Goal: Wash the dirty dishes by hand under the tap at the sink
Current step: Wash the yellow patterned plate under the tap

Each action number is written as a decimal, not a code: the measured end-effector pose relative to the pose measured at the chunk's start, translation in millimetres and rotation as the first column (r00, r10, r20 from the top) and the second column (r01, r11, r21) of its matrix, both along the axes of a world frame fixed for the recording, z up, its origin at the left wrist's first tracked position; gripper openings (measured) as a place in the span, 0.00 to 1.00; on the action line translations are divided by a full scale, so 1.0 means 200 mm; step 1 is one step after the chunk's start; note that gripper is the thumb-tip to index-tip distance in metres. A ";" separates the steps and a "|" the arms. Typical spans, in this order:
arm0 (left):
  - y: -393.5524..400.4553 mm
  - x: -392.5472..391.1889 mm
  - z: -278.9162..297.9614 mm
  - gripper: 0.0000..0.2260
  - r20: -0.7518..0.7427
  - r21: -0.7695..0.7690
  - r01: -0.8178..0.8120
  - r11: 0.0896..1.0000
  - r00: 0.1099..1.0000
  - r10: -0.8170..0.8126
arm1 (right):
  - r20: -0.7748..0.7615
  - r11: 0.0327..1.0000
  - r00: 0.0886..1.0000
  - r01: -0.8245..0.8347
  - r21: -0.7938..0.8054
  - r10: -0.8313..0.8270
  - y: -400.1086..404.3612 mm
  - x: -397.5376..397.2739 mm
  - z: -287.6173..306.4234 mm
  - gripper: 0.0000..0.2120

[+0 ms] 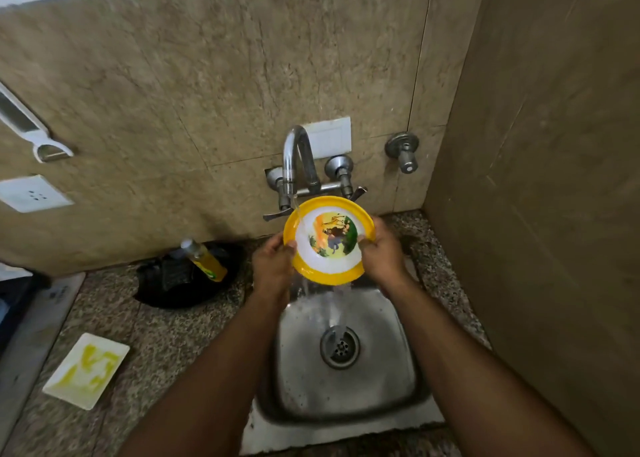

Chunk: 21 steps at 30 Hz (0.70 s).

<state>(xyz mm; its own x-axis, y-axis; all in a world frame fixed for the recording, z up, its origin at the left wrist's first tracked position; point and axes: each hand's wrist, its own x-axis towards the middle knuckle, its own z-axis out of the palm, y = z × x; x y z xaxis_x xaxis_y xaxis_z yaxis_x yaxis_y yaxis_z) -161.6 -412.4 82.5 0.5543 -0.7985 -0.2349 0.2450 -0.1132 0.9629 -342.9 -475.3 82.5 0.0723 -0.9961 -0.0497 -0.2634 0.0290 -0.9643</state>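
- Head view: you hold the yellow-rimmed plate with both hands, tilted toward you, just above the far edge of the steel sink and directly under the tap.
- Your left hand grips the plate's rim at its 8 o'clock side; the fingers curl round behind the rim and the thumb lies over the front edge.
- Your right hand grips the rim at about 3 to 4 o'clock, the thumb pressed onto the white inner band and the fingers wrapped behind, out of sight.
- The plate's middle carries a coloured cartoon picture, ringed by white and then by the yellow rim.
- A thin stream of water falls from the spout onto the plate at roughly its 10 o'clock edge, runs across it, and spills off the lower rim into the basin toward the drain.
- From the sink, at 9 o'clock on the speckled countertop, sits a black bowl with a bottle of yellow liquid lying in it, leaning on its rim.
- At 8 o'clock from the sink, near the counter's front left, a white rectangular dish lies flat, smeared with yellow residue.
- On the wall at 12 o'clock above the tap is a white switch plate; at 1 o'clock, a separate valve.
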 end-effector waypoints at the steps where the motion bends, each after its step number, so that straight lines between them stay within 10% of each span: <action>1: 0.01 0.01 0.02 0.08 0.065 -0.018 -0.027 0.999 0.998 0.028 | 0.020 0.998 1.000 0.002 0.070 -0.004 0.00 0.02 -0.02 0.16; 8: 0.10 0.14 0.13 0.10 0.523 0.009 -0.075 0.997 0.850 0.059 | 0.297 0.818 0.955 -0.184 0.545 0.017 0.08 0.19 -0.17 0.18; 21: 0.08 0.17 0.27 0.16 0.770 0.217 -0.211 0.953 0.638 -0.034 | 0.255 0.711 0.929 -0.370 0.597 0.270 0.11 0.02 0.05 0.11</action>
<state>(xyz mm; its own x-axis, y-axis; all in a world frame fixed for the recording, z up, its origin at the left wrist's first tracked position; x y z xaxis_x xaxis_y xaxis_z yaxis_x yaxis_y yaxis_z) -127.3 -395.6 137.1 0.6958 -0.7095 0.1122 -0.5334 -0.4057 0.7422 -338.3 -453.5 93.0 0.4372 -0.6568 -0.6144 -0.2360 0.5754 -0.7831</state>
